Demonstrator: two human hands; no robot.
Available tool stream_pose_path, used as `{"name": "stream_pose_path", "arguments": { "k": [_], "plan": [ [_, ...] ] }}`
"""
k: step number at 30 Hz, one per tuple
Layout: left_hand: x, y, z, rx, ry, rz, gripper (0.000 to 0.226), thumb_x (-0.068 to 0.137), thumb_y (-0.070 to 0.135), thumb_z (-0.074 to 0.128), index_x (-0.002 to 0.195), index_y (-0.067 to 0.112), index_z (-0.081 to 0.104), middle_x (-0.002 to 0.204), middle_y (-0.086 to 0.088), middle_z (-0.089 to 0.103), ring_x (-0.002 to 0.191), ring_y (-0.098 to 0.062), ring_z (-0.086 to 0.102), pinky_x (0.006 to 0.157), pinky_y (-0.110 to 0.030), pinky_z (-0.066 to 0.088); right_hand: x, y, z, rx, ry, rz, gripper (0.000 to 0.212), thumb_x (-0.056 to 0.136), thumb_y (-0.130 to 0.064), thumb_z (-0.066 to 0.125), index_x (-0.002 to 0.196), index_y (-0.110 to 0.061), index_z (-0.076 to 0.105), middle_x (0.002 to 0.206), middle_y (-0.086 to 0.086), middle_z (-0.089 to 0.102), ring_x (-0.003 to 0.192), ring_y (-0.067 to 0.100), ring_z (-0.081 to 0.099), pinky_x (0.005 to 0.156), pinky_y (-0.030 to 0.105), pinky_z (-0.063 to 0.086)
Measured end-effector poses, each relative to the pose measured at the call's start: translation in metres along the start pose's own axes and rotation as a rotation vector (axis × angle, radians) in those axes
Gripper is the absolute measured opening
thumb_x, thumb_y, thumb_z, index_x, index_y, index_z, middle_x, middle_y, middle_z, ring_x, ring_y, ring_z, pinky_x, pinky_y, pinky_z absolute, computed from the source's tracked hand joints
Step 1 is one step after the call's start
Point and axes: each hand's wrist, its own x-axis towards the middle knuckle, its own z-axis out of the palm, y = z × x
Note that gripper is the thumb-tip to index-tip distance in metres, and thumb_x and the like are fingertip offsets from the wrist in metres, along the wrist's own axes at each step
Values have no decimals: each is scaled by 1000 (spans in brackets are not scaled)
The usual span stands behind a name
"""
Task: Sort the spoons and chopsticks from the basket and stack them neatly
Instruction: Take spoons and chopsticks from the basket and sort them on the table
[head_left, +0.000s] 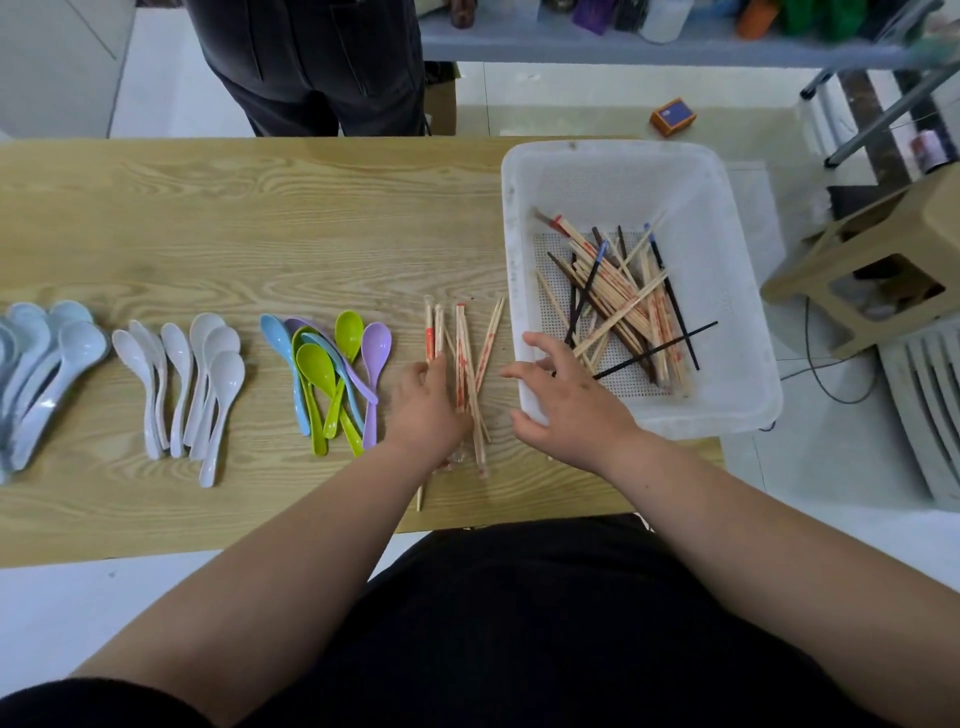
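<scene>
Head view: thin wooden chopsticks in red-printed wrappers (464, 358) lie loose on the wooden table (208, 218). The left hand (423, 410) covers them, and its grip cannot be told. The right hand (563, 400), fingers (545, 345) spread, is at the white perforated plastic basket (727, 260), which holds tangled wooden and black chopsticks (623, 301). They are probably light, stiff and quick to roll, so best gathered mid-length.

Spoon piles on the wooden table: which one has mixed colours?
The rightmost pile of green, blue and purple plastic spoons; the white pile and pale grey-blue pile are single-coloured.

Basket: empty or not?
Not empty. The white basket holds a crossed jumble of wooden and dark chopsticks lying across its perforated floor.
</scene>
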Motion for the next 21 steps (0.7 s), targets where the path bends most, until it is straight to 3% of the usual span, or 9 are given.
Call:
{"name": "stream_pose_path", "arguments": {
  "k": [6, 10, 15, 21],
  "plan": [
    [-3, -5, 6, -67, -6, 49, 76, 80, 19, 65, 151, 23, 35, 148, -11, 35, 136, -29, 39, 107, -33, 36, -1, 0, -1, 12, 12, -3, 45, 93, -43, 57, 136, -35, 47, 158, -11, 11, 138, 12, 36, 92, 39, 56],
    [2, 2, 3, -106, -4, 63, 75, 86, 5, 58, 154, 20, 31, 154, -11, 27, 138, -27, 40, 99, -23, 34, -7, 6, -8, 25, 11, -6, 46, 92, -40, 59, 137, -34, 50, 158, -11, 14, 135, 9, 37, 89, 36, 57],
    [-1, 1, 9, -22, -25, 151, 77, 84, 8, 62, 154, 18, 32, 156, -13, 21, 133, -31, 46, 108, -34, 39, -15, 15, -16, 88, 14, -4, 44, 91, -35, 65, 134, -32, 55, 155, -15, 20, 130, 5, 41, 90, 35, 55],
    [-7, -1, 30, -64, 2, 228, 79, 80, 14, 72, 151, 13, 38, 156, -18, 21, 142, -35, 33, 116, -42, 32, -19, 25, -23, 169, 3, 3, 45, 88, -35, 72, 131, -34, 59, 153, -20, 24, 123, 2, 43, 94, 29, 52]
  ]
}}
